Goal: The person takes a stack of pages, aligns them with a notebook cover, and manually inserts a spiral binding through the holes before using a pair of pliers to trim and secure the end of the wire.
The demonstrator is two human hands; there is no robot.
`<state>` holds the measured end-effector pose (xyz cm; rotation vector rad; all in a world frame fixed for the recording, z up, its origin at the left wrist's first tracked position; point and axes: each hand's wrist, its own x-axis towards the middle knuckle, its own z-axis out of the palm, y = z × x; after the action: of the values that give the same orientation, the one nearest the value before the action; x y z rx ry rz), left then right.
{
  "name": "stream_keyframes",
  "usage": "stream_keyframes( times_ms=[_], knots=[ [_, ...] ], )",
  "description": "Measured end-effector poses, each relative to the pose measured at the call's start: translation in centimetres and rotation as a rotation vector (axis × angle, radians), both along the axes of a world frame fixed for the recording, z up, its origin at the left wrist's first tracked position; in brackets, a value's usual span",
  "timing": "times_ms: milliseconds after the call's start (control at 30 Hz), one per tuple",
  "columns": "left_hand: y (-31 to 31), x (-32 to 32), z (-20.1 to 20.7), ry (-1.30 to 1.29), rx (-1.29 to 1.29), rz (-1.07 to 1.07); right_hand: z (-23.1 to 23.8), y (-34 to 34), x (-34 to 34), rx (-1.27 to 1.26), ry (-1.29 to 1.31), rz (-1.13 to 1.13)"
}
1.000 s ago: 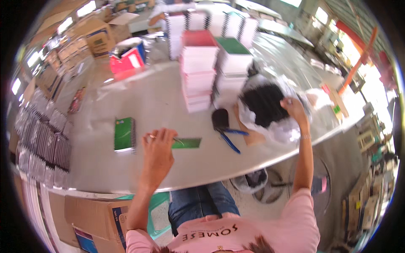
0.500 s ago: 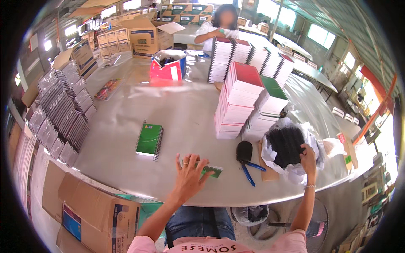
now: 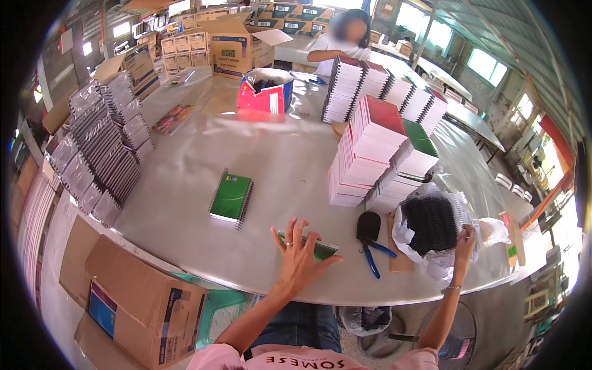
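Note:
My left hand point(image 3: 301, 258) rests over a small green notebook point(image 3: 325, 250) near the table's front edge. Its fingers are spread and the thumb points out to the right, while the hand covers much of the notebook. My right hand point(image 3: 465, 242) is at the right rim of a white plastic bag point(image 3: 404, 233) filled with black spiral binding coils point(image 3: 430, 223). Its fingers are curled together, and what they pinch is too small to make out. A green spiral notebook point(image 3: 231, 196) lies flat to the left. Blue-handled pliers point(image 3: 373, 256) lie between my hands, against a black pad-like object point(image 3: 368, 226).
Tall stacks of red-covered point(image 3: 370, 145) and green-covered books point(image 3: 412, 154) stand right of centre. Plastic-wrapped notebooks point(image 3: 105, 148) are piled at left. A red and blue container point(image 3: 265, 92) and an open carton point(image 3: 231, 52) stand farther back. Across the table sits another person point(image 3: 342, 43).
The view has swung so that the table appears farther right. My left thumb has stretched away from the small notebook. My right hand has shifted slightly toward the bag's outer rim.

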<state>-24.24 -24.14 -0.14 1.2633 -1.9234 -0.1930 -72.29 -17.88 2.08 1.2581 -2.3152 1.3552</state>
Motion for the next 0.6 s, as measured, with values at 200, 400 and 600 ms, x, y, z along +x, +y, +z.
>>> stream_keyframes(
  times_ms=[200,400,600],
  knots=[
    [-0.7,-0.5,-0.2,0.018,0.011,0.042,4.9,0.1,8.9,-0.45,-0.541,0.458],
    [-1.2,-1.2,-0.9,-0.03,-0.088,0.057,6.1,-1.9,20.2,-0.341,-0.676,0.776],
    [-1.4,-1.2,-0.4,-0.064,-0.09,0.052,3.6,-3.5,28.7,0.205,-0.279,0.927]
  ],
)
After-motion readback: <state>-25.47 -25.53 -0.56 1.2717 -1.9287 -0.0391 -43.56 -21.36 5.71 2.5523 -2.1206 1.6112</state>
